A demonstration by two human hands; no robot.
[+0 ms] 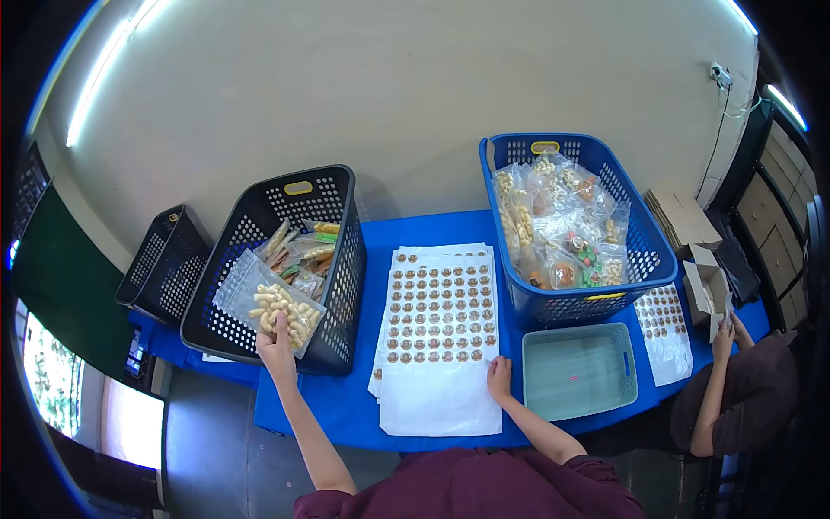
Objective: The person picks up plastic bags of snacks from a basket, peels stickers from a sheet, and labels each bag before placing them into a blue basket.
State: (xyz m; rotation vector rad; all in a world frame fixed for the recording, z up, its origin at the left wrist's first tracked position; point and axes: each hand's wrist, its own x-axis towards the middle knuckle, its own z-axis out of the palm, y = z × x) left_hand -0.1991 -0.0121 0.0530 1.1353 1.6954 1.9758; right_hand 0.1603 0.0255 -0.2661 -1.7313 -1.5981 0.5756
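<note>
My left hand (pixel 277 350) grips the lower edge of a clear plastic bag (pixel 275 303) of pale, knobbly snack pieces that look like puffs or peanuts. The bag is tilted over the front of a black perforated basket (pixel 344 285), where more bagged snacks (pixel 303 255) lie. Flat on the blue table, a white sheet of round brown stickers (pixel 441 402) has its rows at the top and a bare lower part. At the sheet's right edge rests my right hand (pixel 499 379), its fingers curled closed; whatever they may pinch is hidden.
A blue basket (pixel 571 303) full of snack bags stands at the back right. In front of it sits a pale green tray (pixel 579 411). Farther right are another sticker sheet (pixel 664 337) and a co-worker's hands (pixel 731 333) at an open cardboard box (pixel 707 290). Another black basket (pixel 164 264) stands left.
</note>
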